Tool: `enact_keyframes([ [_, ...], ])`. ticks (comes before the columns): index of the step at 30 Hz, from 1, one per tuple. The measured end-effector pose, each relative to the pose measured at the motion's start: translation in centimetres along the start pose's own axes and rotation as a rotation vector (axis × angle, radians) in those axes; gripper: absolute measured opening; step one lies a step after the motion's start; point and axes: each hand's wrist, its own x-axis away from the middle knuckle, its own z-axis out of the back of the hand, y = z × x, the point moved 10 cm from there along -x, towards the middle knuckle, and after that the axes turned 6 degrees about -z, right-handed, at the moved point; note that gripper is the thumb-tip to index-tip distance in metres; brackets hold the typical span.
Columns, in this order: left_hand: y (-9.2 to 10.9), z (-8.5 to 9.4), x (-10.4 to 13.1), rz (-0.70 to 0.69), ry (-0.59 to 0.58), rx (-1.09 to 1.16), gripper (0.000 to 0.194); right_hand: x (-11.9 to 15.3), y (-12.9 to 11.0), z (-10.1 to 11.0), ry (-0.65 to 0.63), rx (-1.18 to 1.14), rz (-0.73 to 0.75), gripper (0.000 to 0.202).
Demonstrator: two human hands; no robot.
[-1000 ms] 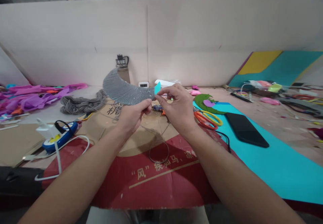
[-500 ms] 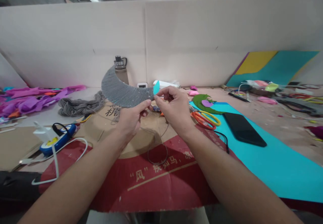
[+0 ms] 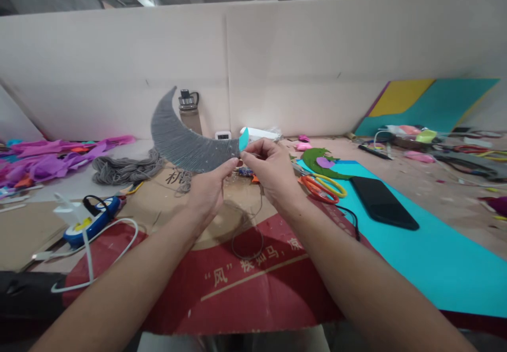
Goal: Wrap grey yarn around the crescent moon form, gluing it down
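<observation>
A crescent shape (image 3: 186,143) wound in grey yarn is held up above the table, its thin tip pointing up at the left. Bare turquoise card (image 3: 243,139) shows at its right end. My left hand (image 3: 209,185) pinches the lower edge near that end between thumb and fingers. Beside it, my right hand (image 3: 271,169) is closed at the turquoise end, thumb against forefinger, with a grey strand (image 3: 261,204) hanging below it. The strand loops down over the red and brown cardboard (image 3: 245,294).
A grey yarn skein (image 3: 122,167) and a blue power strip (image 3: 93,225) lie left. Behind stands a bottle (image 3: 190,111). Orange- and yellow-handled scissors (image 3: 320,189), a green curved piece (image 3: 315,157) and a black phone (image 3: 384,204) are right, by turquoise sheet (image 3: 439,262).
The crescent has turned and shifted slightly left, so its pointed tip now stands higher and shows fully beside the bottle. Both hands stay close together at its right end.
</observation>
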Motion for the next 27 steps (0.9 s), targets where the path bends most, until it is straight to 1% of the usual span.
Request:
enact_keyframes([
  [2,-0.5,0.0,0.1,0.061,0.018,0.018,0.014,0.0,0.3,-0.3,-0.018,-0.044,-0.020,0.009],
  [4,-0.7,0.0,0.2,0.090,0.036,0.026,0.013,0.1,0.4,-0.4,-0.020,-0.059,-0.030,0.011],
  [7,-0.5,0.1,0.1,0.071,0.056,0.029,0.014,0.1,0.4,-0.4,-0.015,-0.062,-0.022,0.011],
  [10,-0.3,0.1,-0.2,0.029,0.029,0.021,0.017,0.3,0.1,-0.6,-0.025,-0.032,0.007,0.011],
  [15,-0.1,0.4,-0.8,-0.002,0.003,-0.033,0.020,0.9,-0.8,-1.0,-0.099,0.143,0.037,0.005],
  [17,0.0,0.6,-0.9,0.001,0.015,-0.050,0.021,1.1,-1.3,-0.9,-0.105,0.227,0.079,0.005],
  [20,0.3,0.9,-0.9,-0.005,0.037,-0.080,0.021,1.3,-2.4,-0.5,-0.066,0.335,0.199,0.010],
  [22,0.4,1.0,-0.9,-0.014,0.040,-0.098,0.021,1.5,-3.0,-0.3,-0.050,0.396,0.269,0.009],
  [27,0.7,0.6,-0.8,-0.049,-0.011,-0.145,0.020,1.8,-4.0,-0.1,-0.008,0.531,0.382,0.006],
])
